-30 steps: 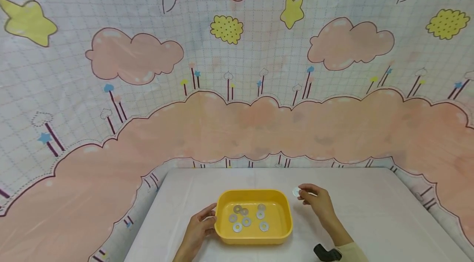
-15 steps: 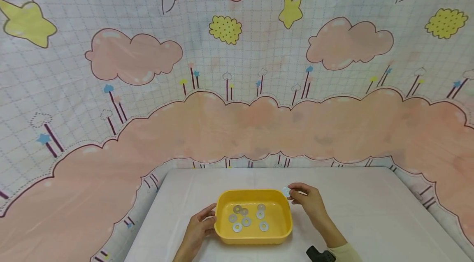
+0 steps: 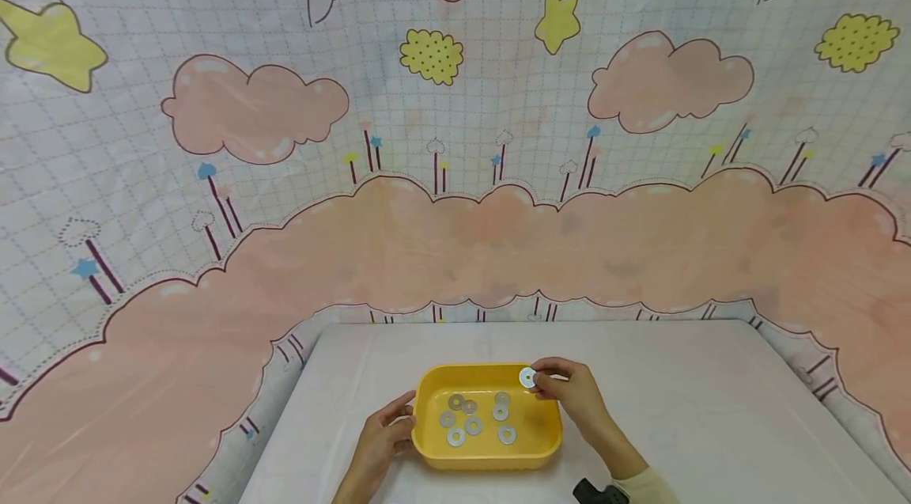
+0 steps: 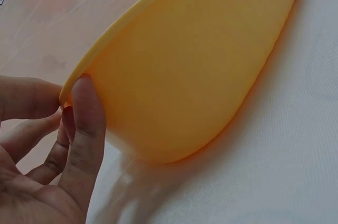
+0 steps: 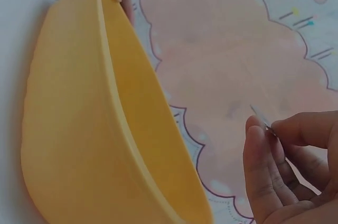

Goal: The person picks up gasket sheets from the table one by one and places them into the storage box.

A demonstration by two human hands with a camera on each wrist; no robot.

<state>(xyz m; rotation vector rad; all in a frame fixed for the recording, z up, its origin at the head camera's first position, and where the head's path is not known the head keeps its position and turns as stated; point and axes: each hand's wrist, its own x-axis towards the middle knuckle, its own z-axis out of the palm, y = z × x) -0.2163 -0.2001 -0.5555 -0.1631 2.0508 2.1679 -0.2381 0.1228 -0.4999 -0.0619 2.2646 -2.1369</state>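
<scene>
A yellow plastic tray (image 3: 487, 458) stands on the white table, with several flat metal washers (image 3: 473, 426) lying spread over its floor. At its left end my left hand (image 3: 380, 437) grips the rim; in the left wrist view the thumb (image 4: 88, 113) lies along the outer wall just under the rim. My right hand (image 3: 576, 393) pinches one washer (image 3: 527, 377) between thumb and fingertips, over the tray's far right corner. The right wrist view shows this washer (image 5: 259, 114) nearly edge-on, above the level of the rim.
White cloth covers the table (image 3: 712, 409) around the tray. Behind it hangs a patterned backdrop (image 3: 498, 251) with clouds and stars. A black device (image 3: 601, 492) sits at my right wrist by the sleeve (image 3: 648, 486).
My right hand has moved left with the pinched washer, from beside the tray to over its far right corner. The left hand and the tray stay where they were.
</scene>
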